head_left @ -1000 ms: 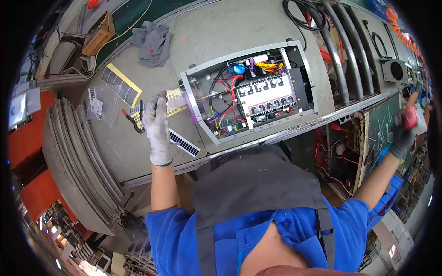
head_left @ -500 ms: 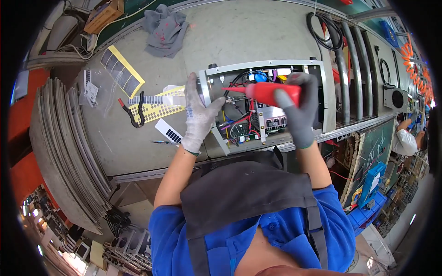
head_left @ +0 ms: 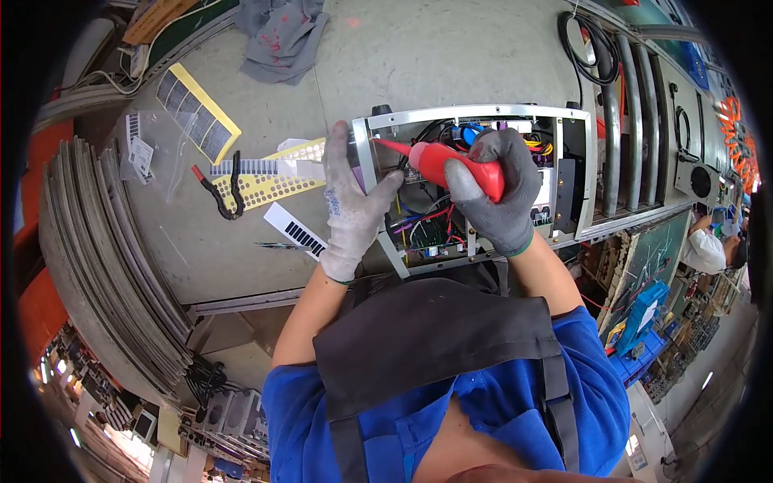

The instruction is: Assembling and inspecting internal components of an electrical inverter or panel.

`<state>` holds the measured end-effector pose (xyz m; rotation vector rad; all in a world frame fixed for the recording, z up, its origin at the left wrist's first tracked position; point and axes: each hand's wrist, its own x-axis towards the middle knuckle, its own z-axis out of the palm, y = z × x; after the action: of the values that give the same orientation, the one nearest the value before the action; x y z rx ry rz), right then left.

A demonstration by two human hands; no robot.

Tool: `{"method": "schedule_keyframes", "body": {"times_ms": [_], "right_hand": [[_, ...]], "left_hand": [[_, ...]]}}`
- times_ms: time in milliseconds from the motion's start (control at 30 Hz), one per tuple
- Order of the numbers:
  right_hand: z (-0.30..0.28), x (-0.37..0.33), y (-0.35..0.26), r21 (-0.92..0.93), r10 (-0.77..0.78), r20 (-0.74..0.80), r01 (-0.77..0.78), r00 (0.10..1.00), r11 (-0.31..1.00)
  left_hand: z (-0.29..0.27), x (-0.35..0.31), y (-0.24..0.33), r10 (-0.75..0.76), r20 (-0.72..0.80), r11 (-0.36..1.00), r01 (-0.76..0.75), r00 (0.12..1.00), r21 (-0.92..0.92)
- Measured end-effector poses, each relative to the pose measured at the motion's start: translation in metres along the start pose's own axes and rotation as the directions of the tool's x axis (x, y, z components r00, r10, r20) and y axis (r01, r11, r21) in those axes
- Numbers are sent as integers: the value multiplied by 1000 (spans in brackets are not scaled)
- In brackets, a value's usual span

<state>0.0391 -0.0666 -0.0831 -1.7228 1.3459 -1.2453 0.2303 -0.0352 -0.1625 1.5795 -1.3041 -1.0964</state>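
the right hand (head_left: 503,197) is grasping a red squeeze bottle (head_left: 451,167) above the open chassis (head_left: 483,110), hiding part of the wiring (head_left: 439,219), while the left hand (head_left: 354,205) is straddling the left end wall (head_left: 365,157), its hold being unverifiable, and a grey cloth (head_left: 280,40) is running off the top edge.

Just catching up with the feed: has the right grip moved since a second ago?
Yes, leftward: judged against the metal tubes, the right grip was on their right and is now on their left, over the open case.
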Motion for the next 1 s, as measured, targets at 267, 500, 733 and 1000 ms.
{"method": "schedule_keyframes", "body": {"times_ms": [267,500,733,1000], "right_hand": [[4,4,-3,-20,-38,6,38,999,999],[5,3,-6,-9,-13,15,13,1000,1000],[6,-5,12,-37,8,-40,-9,999,999],[18,-6,37,-131,30,84,-19,996,991]], "left_hand": [[0,-1,3,31,0,997,-31,1000,74],[1,-1,-3,-7,2,1000,7,1000,-7],[3,-1,1,-80,48,995,82,996,-54],[6,-1,10,-69,-2,997,69,998,-44]]}}
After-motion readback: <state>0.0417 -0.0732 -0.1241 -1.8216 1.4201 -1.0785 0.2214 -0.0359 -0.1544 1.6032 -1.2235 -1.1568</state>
